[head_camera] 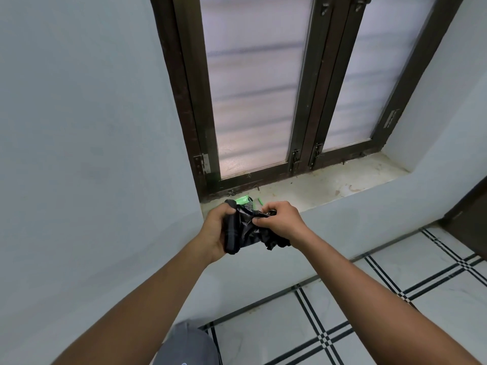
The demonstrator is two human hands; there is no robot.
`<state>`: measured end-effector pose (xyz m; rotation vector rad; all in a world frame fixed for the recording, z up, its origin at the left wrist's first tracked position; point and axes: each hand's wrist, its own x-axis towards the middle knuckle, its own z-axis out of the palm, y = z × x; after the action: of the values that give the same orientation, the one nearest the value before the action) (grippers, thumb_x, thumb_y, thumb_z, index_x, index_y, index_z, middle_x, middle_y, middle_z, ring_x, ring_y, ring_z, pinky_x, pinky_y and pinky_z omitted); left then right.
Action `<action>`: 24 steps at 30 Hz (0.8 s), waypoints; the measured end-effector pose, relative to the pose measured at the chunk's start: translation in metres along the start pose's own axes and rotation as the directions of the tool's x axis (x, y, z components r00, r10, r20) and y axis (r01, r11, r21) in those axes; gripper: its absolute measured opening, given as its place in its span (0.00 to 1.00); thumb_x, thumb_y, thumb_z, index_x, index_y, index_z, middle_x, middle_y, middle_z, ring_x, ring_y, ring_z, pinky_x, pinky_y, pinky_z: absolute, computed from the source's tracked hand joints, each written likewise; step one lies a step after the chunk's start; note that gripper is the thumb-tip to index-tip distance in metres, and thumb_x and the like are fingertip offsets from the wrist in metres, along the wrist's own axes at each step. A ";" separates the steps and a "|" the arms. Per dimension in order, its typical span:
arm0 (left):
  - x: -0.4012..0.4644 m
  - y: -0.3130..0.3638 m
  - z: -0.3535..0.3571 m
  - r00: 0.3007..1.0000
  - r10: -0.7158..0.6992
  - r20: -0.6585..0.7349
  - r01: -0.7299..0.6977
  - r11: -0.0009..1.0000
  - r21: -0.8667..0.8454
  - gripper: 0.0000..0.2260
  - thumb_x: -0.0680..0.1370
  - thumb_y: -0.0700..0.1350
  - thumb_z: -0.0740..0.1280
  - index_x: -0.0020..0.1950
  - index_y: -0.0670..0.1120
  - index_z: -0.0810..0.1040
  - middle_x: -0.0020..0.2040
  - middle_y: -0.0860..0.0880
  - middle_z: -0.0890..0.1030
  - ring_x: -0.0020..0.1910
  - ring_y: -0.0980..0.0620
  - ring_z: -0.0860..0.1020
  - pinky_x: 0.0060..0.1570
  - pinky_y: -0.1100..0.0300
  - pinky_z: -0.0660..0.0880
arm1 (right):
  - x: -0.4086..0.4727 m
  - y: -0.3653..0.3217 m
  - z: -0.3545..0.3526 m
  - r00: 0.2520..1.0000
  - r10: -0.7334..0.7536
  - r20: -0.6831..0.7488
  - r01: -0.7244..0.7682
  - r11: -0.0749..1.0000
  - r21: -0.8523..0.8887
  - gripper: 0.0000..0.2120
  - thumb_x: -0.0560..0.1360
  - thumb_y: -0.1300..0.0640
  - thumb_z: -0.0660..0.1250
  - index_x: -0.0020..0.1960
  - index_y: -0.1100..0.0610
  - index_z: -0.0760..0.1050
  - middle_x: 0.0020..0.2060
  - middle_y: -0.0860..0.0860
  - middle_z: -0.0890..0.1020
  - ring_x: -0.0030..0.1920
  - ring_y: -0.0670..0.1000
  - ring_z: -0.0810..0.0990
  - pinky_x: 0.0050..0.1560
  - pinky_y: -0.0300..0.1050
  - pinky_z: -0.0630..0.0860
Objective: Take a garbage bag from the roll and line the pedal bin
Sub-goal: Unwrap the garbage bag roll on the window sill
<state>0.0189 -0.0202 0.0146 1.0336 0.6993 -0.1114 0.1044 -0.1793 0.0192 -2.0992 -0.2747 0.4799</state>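
My left hand (214, 233) grips a black roll of garbage bags (232, 234), held upright in front of the window sill. From the roll a crumpled black bag (259, 230) spreads to the right, and my right hand (279, 222) pinches its upper edge with curled fingers. Both hands are close together, just below the sill's front edge. The grey pedal bin (188, 343) shows only as a rounded lid at the bottom of the view, under my left forearm.
A green wrapper (243, 200) and a small green strip (260, 201) lie on the stone window sill (329, 177). Behind them stands a dark-framed frosted window (253, 88). White tiled floor with black lines (369, 299) lies to the right, a dark door (471, 222) at far right.
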 end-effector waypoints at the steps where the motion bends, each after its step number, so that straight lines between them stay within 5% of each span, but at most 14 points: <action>1: -0.001 0.000 0.000 1.000 -0.001 0.014 0.001 1.000 0.005 0.20 0.75 0.47 0.68 0.65 0.40 0.80 0.55 0.37 0.86 0.52 0.37 0.86 0.51 0.44 0.84 | 0.000 0.000 0.000 1.000 -0.009 0.003 0.009 1.000 -0.001 0.06 0.70 0.53 0.79 0.42 0.51 0.82 0.44 0.54 0.87 0.47 0.55 0.86 0.49 0.49 0.83; 4: -0.001 -0.001 -0.003 1.000 0.009 -0.002 -0.008 0.995 0.102 0.18 0.75 0.42 0.72 0.64 0.39 0.79 0.47 0.40 0.86 0.41 0.42 0.85 0.37 0.55 0.82 | 0.001 0.001 0.001 1.000 -0.019 -0.006 0.019 1.000 0.010 0.05 0.74 0.58 0.74 0.43 0.52 0.78 0.47 0.56 0.85 0.50 0.59 0.84 0.51 0.52 0.82; 8: 0.002 -0.001 -0.008 0.999 0.028 -0.034 -0.024 0.995 0.101 0.19 0.74 0.41 0.72 0.65 0.39 0.79 0.54 0.36 0.86 0.46 0.40 0.85 0.43 0.49 0.82 | -0.003 0.000 -0.001 0.998 -0.043 0.053 0.039 0.997 0.066 0.17 0.76 0.67 0.63 0.47 0.44 0.78 0.49 0.58 0.84 0.42 0.60 0.85 0.39 0.51 0.82; 12: 0.000 0.000 -0.008 0.999 0.018 -0.035 -0.015 0.997 0.077 0.18 0.74 0.43 0.71 0.64 0.42 0.79 0.55 0.38 0.86 0.46 0.40 0.86 0.39 0.50 0.83 | -0.005 0.001 0.001 0.995 -0.068 0.069 0.063 0.995 0.077 0.26 0.70 0.73 0.54 0.42 0.51 0.86 0.43 0.54 0.86 0.43 0.58 0.85 0.38 0.44 0.82; 17: -0.001 0.001 -0.008 0.999 0.023 -0.041 -0.019 0.995 0.097 0.15 0.75 0.44 0.71 0.61 0.43 0.80 0.52 0.38 0.87 0.49 0.38 0.86 0.44 0.47 0.84 | -0.002 0.005 0.007 0.999 -0.045 -0.001 0.045 0.999 0.028 0.04 0.72 0.52 0.74 0.42 0.51 0.83 0.42 0.49 0.86 0.45 0.50 0.85 0.48 0.46 0.83; 22: -0.003 0.001 -0.008 0.998 0.042 -0.047 -0.036 0.991 0.127 0.11 0.76 0.43 0.71 0.58 0.44 0.80 0.53 0.38 0.86 0.51 0.38 0.85 0.43 0.49 0.83 | 0.002 0.010 0.011 0.999 -0.024 -0.030 0.026 0.998 0.053 0.25 0.61 0.41 0.81 0.52 0.48 0.77 0.48 0.50 0.86 0.46 0.54 0.87 0.49 0.53 0.85; 24: -0.003 0.002 -0.007 0.998 0.050 -0.040 -0.044 0.988 0.146 0.11 0.76 0.43 0.71 0.58 0.44 0.81 0.53 0.38 0.86 0.51 0.38 0.85 0.45 0.49 0.84 | 0.002 0.008 0.013 0.999 -0.033 -0.020 0.034 0.997 0.065 0.24 0.63 0.42 0.81 0.55 0.48 0.80 0.47 0.51 0.87 0.44 0.53 0.87 0.45 0.50 0.85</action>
<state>0.0138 -0.0140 0.0150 1.1938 0.7133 -0.1001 0.1002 -0.1731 0.0058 -2.0318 -0.2796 0.4429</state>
